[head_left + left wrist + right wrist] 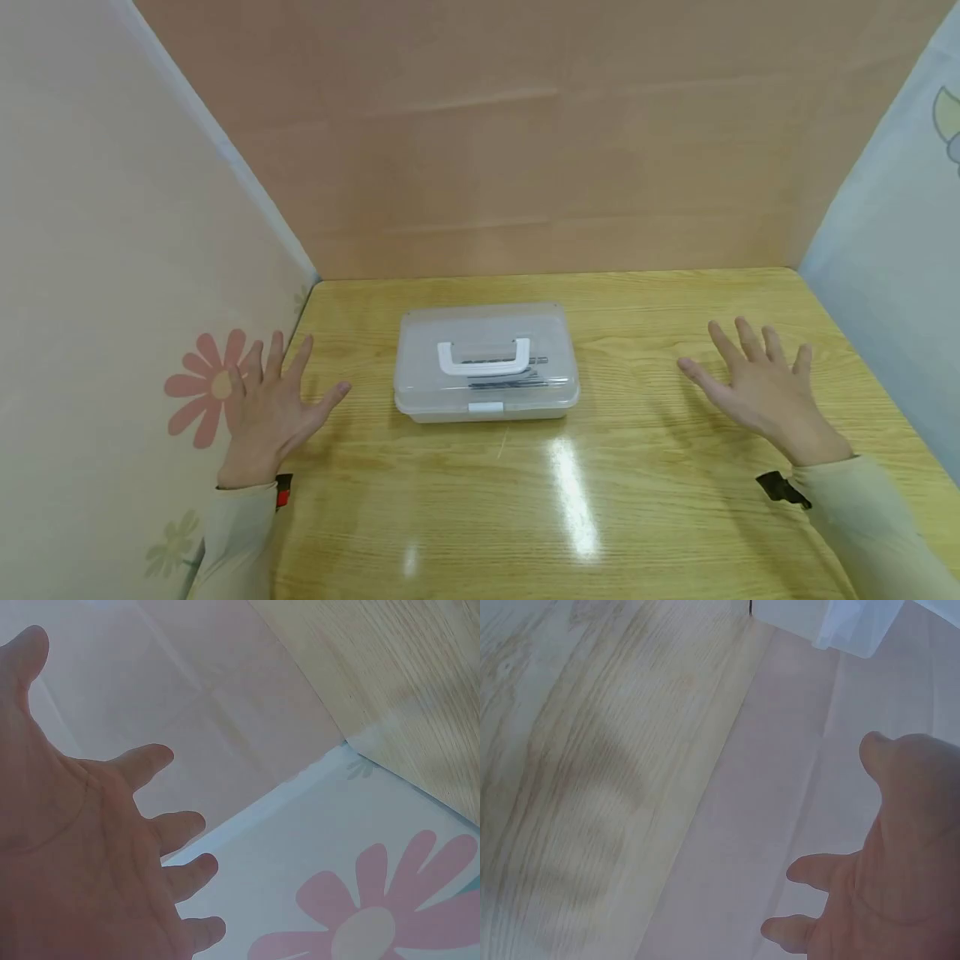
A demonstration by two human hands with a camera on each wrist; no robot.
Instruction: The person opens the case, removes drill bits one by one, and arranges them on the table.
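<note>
Walls close off the table (675, 517) at the back and both sides, leaving bare wood between each hand and the box (486, 362). Left hand (270, 408) and right hand (757, 387) hover with fingers spread, gripping nothing. Between the thumbs sits the clear box, lid shut, long axis crosswise, white latch (485, 407) facing the person; dark thin items show inside.
</note>
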